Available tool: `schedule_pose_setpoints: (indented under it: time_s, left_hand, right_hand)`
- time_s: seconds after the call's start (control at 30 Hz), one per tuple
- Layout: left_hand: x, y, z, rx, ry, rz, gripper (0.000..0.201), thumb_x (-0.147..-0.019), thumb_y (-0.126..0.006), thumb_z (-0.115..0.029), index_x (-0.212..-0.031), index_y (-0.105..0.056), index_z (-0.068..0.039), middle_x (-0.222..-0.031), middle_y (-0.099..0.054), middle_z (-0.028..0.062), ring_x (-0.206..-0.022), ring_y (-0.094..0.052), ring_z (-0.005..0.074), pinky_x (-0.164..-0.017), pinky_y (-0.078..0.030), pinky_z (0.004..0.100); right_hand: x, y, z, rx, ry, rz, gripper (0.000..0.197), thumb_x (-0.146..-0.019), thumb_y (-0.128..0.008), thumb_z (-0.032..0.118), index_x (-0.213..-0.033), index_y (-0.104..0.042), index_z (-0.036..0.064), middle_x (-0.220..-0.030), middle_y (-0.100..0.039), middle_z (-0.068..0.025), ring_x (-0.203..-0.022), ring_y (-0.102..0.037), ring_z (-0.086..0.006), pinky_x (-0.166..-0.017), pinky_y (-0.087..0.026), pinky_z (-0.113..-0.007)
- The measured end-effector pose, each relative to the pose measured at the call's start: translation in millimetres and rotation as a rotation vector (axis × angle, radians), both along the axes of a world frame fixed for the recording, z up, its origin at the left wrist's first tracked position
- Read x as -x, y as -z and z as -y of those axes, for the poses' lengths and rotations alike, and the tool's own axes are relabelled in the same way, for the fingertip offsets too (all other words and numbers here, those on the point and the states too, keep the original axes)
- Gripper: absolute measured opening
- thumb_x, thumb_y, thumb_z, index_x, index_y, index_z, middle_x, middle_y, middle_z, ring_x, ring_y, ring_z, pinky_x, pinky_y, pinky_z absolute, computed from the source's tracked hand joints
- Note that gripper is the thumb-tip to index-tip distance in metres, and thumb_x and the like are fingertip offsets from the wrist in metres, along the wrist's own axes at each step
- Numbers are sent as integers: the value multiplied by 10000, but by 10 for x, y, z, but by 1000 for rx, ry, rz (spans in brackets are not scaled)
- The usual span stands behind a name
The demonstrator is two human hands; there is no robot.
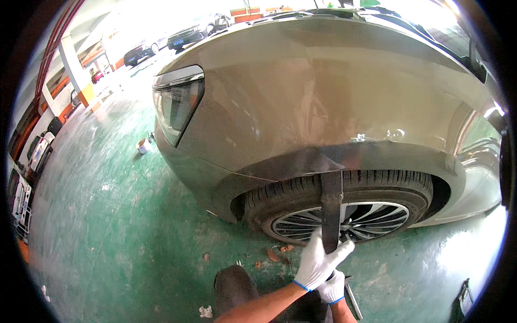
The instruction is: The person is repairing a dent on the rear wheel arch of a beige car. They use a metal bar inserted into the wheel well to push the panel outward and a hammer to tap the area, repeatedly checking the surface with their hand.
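A long, dark flat bar (330, 215) stands nearly upright in front of the car's front wheel (280, 202). Its top end meets the edge of the wheel arch (291, 161); whether it goes behind the lip is hidden. My left hand (316, 264), in a white knitted glove, is closed around the lower bar, thumb stretched to the right. Just below, my right hand (332, 289), gloved alike, grips the bar's bottom part, its fingers partly covered. Above the arch, the grey-beige fender (301, 102) shows creases and dents.
A hammer-like tool (353, 299) lies on the green floor (134, 231) beside my right hand. A tape roll (142, 146) sits near the front bumper, below the headlight (177, 105). Dry leaves (273, 254) lie by the tyre. Car parts (21, 199) line the left side.
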State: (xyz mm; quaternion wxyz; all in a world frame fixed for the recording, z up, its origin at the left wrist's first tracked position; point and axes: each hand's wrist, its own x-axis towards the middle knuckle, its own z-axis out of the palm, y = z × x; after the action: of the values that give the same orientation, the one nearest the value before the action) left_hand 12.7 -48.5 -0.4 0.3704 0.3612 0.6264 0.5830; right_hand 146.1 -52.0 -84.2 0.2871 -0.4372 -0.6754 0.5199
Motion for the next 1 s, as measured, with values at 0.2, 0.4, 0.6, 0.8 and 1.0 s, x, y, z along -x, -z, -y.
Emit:
schedule_pose_setpoints:
  time_s: [0.2, 0.4, 0.6, 0.8, 1.0]
  left_hand:
    - [-31, -41, -227, -98, -9, 394, 243, -882, -813, -123, -1030, -670, 6, -762, -696, 33, -602, -630, 79, -562, -510, 251]
    - [-93, 64, -340, -146, -86, 315, 159, -907, -783, -157, -944, -688, -35, -698, -678, 4, -576, -616, 64, -526, -478, 249]
    - [-103, 26, -285, -123, -74, 333, 105, -910, -762, -103, -920, -699, -19, -697, -663, 3, -589, -605, 66, -542, -483, 250]
    - [-149, -21, -260, -100, -58, 342, 106, -906, -757, -92, -926, -693, -10, -691, -658, 11, -583, -603, 74, -541, -481, 251]
    - [-215, 29, -255, -125, -54, 365, 144, -907, -769, -141, -950, -682, -34, -700, -675, 6, -566, -616, 73, -522, -477, 252]
  right_hand:
    - [2, 134, -49, 39, -10, 3, 215, -778, -829, 165, -932, -765, 28, -740, -764, -75, -683, -731, -134, -654, -575, -329]
    - [-3, 124, -204, -76, -48, 20, 218, -788, -825, 188, -939, -772, 41, -724, -759, -76, -686, -740, -143, -643, -578, -329]
    - [-71, 163, -158, 45, -87, 14, 212, -782, -818, 208, -906, -774, 42, -715, -749, -64, -676, -724, -140, -643, -573, -331]
    - [-87, 94, -65, 15, 17, -3, 199, -787, -806, 169, -905, -761, 15, -711, -744, -65, -659, -695, -109, -625, -563, -317]
    - [-161, 7, -53, 29, 6, 53, 220, -786, -803, 167, -936, -756, 13, -725, -751, -74, -677, -708, -129, -652, -574, -332]
